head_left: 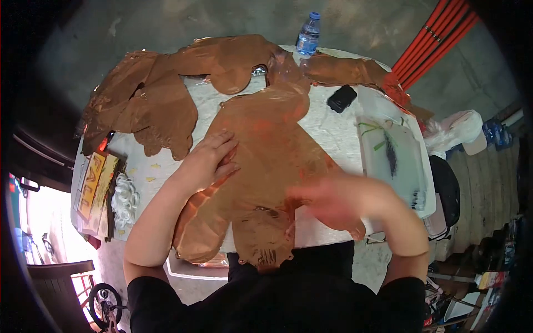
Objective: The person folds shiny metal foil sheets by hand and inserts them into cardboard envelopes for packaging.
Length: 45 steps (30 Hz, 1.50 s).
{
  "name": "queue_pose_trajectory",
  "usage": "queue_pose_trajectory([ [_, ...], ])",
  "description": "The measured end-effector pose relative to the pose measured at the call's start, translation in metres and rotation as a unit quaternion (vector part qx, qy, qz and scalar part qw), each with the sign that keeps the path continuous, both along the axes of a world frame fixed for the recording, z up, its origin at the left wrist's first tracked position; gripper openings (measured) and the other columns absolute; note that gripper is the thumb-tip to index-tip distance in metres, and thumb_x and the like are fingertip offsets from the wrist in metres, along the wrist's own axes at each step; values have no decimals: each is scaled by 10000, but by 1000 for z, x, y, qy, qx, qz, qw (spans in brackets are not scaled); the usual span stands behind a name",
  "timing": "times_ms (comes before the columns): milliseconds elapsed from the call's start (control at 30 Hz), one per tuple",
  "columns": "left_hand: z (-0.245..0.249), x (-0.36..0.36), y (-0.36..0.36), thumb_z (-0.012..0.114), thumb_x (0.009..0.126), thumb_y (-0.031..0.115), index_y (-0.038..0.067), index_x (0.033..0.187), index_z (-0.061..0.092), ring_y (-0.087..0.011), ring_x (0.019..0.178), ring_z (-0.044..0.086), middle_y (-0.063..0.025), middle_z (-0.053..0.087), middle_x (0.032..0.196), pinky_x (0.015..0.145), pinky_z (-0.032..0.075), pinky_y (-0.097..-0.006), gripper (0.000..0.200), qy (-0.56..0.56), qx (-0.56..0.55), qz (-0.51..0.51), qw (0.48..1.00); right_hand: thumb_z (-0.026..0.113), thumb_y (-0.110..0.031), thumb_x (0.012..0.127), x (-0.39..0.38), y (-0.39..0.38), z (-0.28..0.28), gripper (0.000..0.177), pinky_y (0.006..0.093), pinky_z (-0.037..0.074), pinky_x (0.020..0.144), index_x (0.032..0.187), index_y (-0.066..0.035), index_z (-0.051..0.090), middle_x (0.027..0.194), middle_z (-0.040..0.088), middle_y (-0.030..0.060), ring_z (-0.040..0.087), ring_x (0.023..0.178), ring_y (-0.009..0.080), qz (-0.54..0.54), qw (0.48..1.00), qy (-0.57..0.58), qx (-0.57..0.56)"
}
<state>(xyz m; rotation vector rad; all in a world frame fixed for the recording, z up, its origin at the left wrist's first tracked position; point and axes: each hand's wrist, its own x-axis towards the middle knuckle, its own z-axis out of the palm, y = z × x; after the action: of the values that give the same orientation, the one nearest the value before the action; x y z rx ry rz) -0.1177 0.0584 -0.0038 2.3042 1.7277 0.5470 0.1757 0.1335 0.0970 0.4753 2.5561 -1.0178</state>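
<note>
A large flat brown foil sheet [261, 150], shaped with rounded lobes like an uninflated foil balloon, lies across the table in front of me. My left hand [214, 155] rests on its left edge, thumb and fingers apart, the fingertips on the foil. Over the sheet's right side is my right hand [327, 200], smeared by motion, so its fingers cannot be made out. Below the hands, a narrow lobe of the foil hangs over the near table edge towards my lap. More brown foil pieces [161, 100] lie joined or overlapping along the table's far side.
On the white-covered table [327, 133] are a water bottle [308, 34], a black object [342, 99] and a translucent tray [397, 155] at right. A yellow-lettered box [94, 186] and white curled strands [125, 200] lie at left. Red poles [433, 41] stand beyond the far right.
</note>
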Motion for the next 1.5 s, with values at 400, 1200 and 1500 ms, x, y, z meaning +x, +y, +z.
queue_pose_trajectory([
  [400,0,0,0,704,799,219,11,1277,520,-346,1288,418,-179,479,1348,1059,362,-413,553,-2,12,2,1000,643,-152,778,-48,233,-71,191,444,530,768,915,-30,697,889,683,172,658,865,345,-228,842,-4,488],
  [1200,9,2,-1,707,779,219,8,1260,533,-366,1281,413,-189,488,1332,1054,356,-427,553,-33,-18,14,999,744,-263,810,-17,326,-124,280,243,401,513,670,-34,665,639,603,-19,514,565,63,-486,834,250,81],
  [1500,7,0,-1,718,776,229,8,1254,534,-366,1278,414,-194,490,1323,1049,359,-429,557,-43,-9,5,999,661,-263,869,-27,310,-93,268,258,407,500,782,-9,665,661,612,1,521,564,76,-483,858,150,95],
])
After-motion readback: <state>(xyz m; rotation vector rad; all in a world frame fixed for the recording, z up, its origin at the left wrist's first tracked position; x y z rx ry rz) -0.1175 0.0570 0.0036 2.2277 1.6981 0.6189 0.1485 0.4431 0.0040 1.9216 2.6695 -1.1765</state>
